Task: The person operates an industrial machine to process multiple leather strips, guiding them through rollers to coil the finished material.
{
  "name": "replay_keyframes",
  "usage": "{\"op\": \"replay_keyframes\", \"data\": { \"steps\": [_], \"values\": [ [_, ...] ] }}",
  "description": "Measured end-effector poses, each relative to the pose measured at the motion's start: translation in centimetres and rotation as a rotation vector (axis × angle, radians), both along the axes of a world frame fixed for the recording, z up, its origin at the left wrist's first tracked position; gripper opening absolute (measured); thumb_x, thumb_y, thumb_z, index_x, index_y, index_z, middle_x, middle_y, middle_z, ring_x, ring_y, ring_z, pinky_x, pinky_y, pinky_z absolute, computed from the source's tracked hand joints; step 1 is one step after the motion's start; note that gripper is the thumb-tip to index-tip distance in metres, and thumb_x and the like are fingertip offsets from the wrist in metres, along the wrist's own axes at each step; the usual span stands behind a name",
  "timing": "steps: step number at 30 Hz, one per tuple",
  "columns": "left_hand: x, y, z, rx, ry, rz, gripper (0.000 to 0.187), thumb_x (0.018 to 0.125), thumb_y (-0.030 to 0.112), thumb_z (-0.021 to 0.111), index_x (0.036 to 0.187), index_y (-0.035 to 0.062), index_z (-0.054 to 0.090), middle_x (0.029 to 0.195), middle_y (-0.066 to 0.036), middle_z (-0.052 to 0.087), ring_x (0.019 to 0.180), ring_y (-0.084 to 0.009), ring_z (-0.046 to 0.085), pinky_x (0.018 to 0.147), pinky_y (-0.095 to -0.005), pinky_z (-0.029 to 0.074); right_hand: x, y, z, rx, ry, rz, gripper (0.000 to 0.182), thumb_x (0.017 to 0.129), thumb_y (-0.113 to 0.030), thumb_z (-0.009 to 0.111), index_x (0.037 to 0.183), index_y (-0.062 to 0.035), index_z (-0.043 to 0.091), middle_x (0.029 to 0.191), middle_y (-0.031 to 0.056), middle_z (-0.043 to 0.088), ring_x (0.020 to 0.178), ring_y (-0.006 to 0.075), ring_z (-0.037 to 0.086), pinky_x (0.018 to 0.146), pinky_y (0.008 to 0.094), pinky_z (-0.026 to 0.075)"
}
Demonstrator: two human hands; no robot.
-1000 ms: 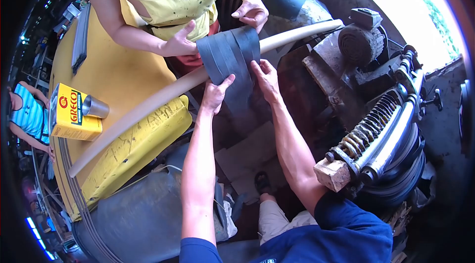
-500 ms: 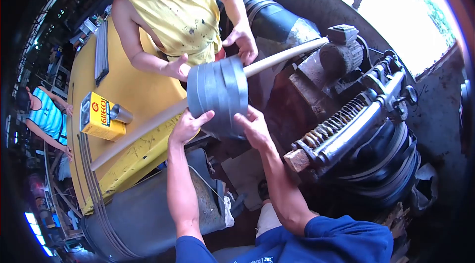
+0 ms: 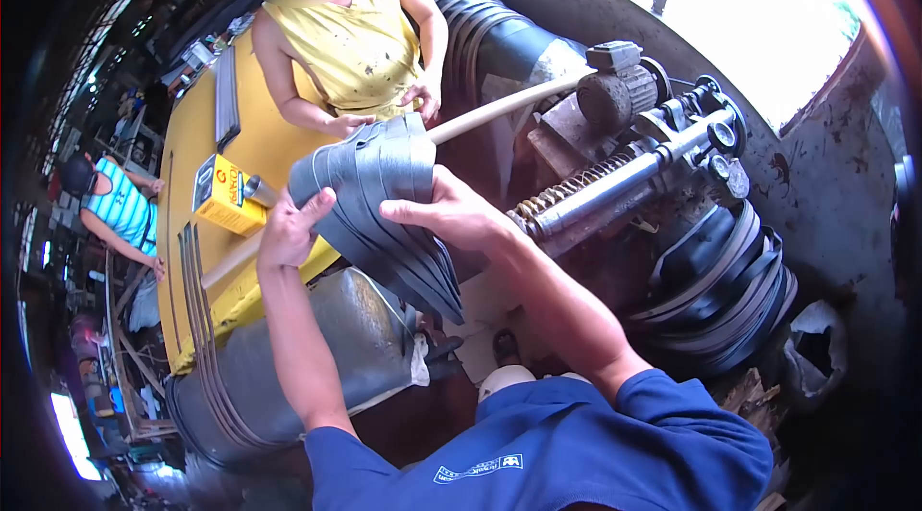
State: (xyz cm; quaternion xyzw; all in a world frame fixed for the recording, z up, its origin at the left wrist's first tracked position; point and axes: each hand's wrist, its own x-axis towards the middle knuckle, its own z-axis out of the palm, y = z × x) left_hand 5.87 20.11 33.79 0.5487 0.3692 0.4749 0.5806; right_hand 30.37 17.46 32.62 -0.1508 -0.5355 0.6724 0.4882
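A bundle of wide dark grey rubber strips (image 3: 370, 184) hangs folded over a pale pole (image 3: 514, 108), its lower part slanting down to the right in layers. My left hand (image 3: 291, 229) grips its left side, thumb on the front face. On the right side, my right hand (image 3: 449, 211) holds the bundle, thumb pressed across the front and fingers hidden behind it. Just beyond the bundle, a co-worker in a yellow sleeveless top (image 3: 351, 40) has one hand (image 3: 348, 125) near its top edge and the other close to their waist.
A yellow table (image 3: 274, 117) carries a yellow can (image 3: 229, 196) and a metal cup (image 3: 257, 190). Right of the pole stands a motor machine with a spring-wound shaft (image 3: 615, 165). Coiled rubber (image 3: 720, 280) lies below it, and a grey roll (image 3: 279, 348) lies at left. Another person (image 3: 125, 208) stands far left.
The rubber bundle has moved left and its lower part now swings down to the right. Both my hands shifted left with it. The co-worker's hands have drawn back from it.
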Motion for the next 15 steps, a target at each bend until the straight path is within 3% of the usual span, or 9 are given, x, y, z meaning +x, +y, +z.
{"op": "replay_keyframes", "data": {
  "steps": [5, 9, 11, 12, 14, 15],
  "values": [
    [2.0, -4.6, 8.5, 0.146, -0.007, -0.083, 0.042, 0.089, 0.017, 0.07, 0.125, -0.0006, 0.056, 0.116, -0.008, 0.065, 0.106, -0.0174, 0.062, 0.092, -0.0323, 0.049, 2.8, -3.4, 8.2, 0.163, 0.161, 0.223, 0.037, 0.09, -0.013, 0.067, 0.123, 0.0025, 0.057, 0.11, 0.0058, 0.065, 0.103, 0.0115, 0.059, 0.092, 0.0288, 0.048],
    [6.2, -8.9, 15.6, 0.194, -0.103, -0.181, 0.04, 0.089, 0.013, 0.067, 0.123, -0.0029, 0.057, 0.116, -0.01, 0.065, 0.106, -0.02, 0.063, 0.093, -0.0342, 0.05, 5.2, -6.4, 13.0, 0.01, 0.215, 0.284, 0.037, 0.086, -0.011, 0.071, 0.118, 0.0021, 0.061, 0.103, 0.0074, 0.069, 0.094, 0.0157, 0.066, 0.082, 0.0293, 0.052],
    [7.0, -9.8, 16.7, 0.277, -0.086, -0.211, 0.039, 0.09, 0.015, 0.066, 0.123, -0.0032, 0.057, 0.116, -0.011, 0.065, 0.105, -0.0192, 0.064, 0.092, -0.034, 0.051, 7.3, -8.5, 15.0, 0.016, 0.153, 0.232, 0.034, 0.085, -0.01, 0.071, 0.116, 0.0017, 0.061, 0.105, 0.0081, 0.068, 0.092, 0.0169, 0.066, 0.08, 0.0311, 0.053],
    [8.1, -10.9, 17.3, 0.304, -0.077, -0.167, 0.042, 0.089, 0.019, 0.067, 0.123, -0.0028, 0.057, 0.115, -0.01, 0.065, 0.104, -0.0178, 0.064, 0.091, -0.032, 0.051, 7.9, -9.5, 15.5, 0.013, 0.159, 0.174, 0.034, 0.087, -0.011, 0.069, 0.118, 0.0021, 0.061, 0.107, 0.0089, 0.068, 0.095, 0.0177, 0.066, 0.081, 0.0318, 0.053],
    [10.3, -13.8, 18.3, 0.333, 0.041, -0.039, 0.049, 0.086, 0.029, 0.071, 0.122, -0.0017, 0.059, 0.113, -0.009, 0.066, 0.1, -0.0155, 0.064, 0.088, -0.029, 0.05, 9.2, -10.8, 16.2, 0.125, 0.194, 0.282, 0.032, 0.092, -0.01, 0.061, 0.121, 0.0026, 0.059, 0.108, 0.01, 0.067, 0.097, 0.0189, 0.066, 0.082, 0.0331, 0.054],
    [11.2, -15.5, 19.2, 0.327, 0.144, 0.037, 0.053, 0.084, 0.035, 0.073, 0.12, -0.0009, 0.06, 0.111, -0.008, 0.066, 0.098, -0.0147, 0.064, 0.088, -0.0281, 0.049, 9.8, -11.6, 16.1, 0.102, 0.169, 0.154, 0.033, 0.093, -0.008, 0.058, 0.124, 0.0037, 0.056, 0.111, 0.0113, 0.066, 0.098, 0.0201, 0.066, 0.082, 0.0342, 0.054]
  ]
}}
